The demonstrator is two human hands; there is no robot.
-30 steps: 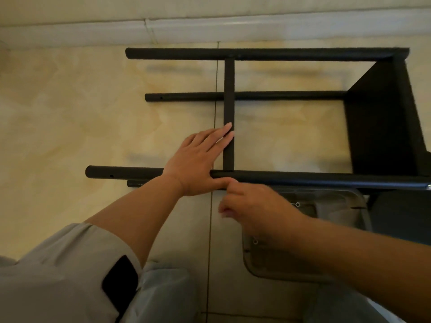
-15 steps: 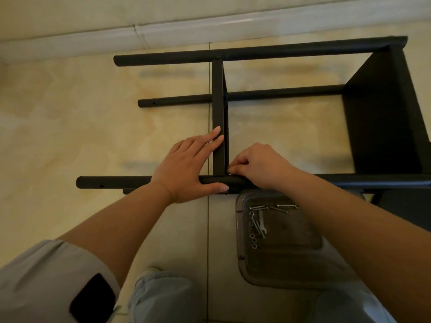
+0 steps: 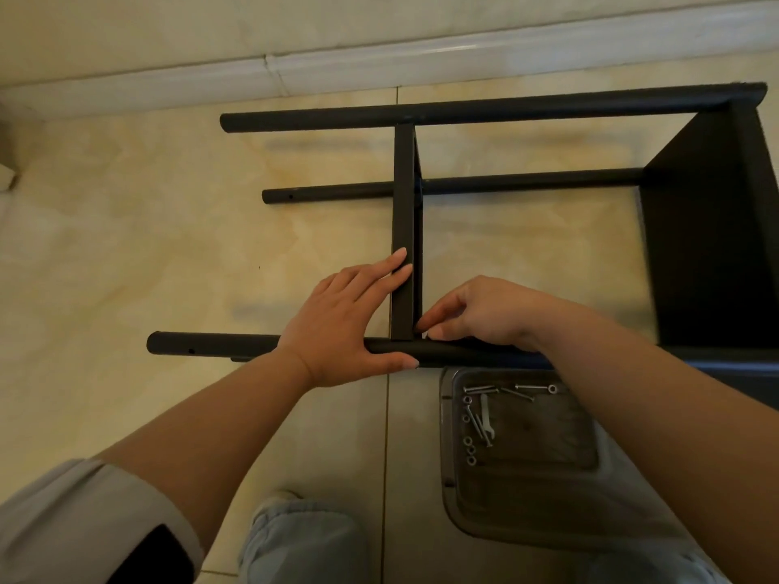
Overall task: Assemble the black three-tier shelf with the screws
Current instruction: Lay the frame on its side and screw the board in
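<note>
The shelf (image 3: 712,229) lay on its side on the tiled floor (image 3: 126,246), its long axis running left to right across the person's front. Its posts pointed left with free ends, and joined a dark panel at the right. The near post (image 3: 210,343) ran just ahead of the knees; two more posts lay farther off, toward the baseboard (image 3: 379,61). A middle board (image 3: 404,229) stood on edge, crossing from the near post to the far one.

The left hand (image 3: 341,326) lay flat and spread, fingers straight against the board's left face, thumb stretched along the near post. The right hand (image 3: 480,314) was curled at the corner where board met post, fingertips pinched together there; whether they held a screw I could not tell.

Just behind the near post, a tray (image 3: 527,524) sat on the floor with loose screws (image 3: 480,389) and a small wrench (image 3: 484,415) in it.
</note>
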